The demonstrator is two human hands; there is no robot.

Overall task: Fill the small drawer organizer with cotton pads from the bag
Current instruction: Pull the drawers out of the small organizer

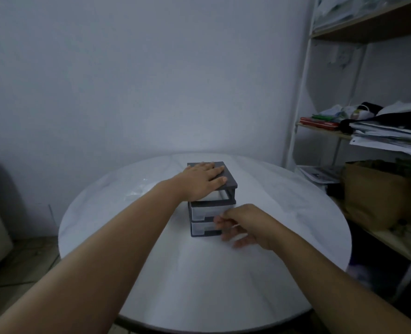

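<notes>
Okay, centre frame on round white table [199, 273]: small grey drawer organizer [203, 212], pressed from above by left hand [199, 180] lying flat with straight fingers, right hand [245, 222] blurred at lower drawer fronts, fingers half curled, hold on anything impossible to tell; clear bag [137, 192] faintly visible just left of organizer.

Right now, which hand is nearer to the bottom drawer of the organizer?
Right. The right hand is at the front of the bottom drawer, with its blurred fingers close to it. The left hand lies flat on top of the organizer, above that drawer.
</notes>
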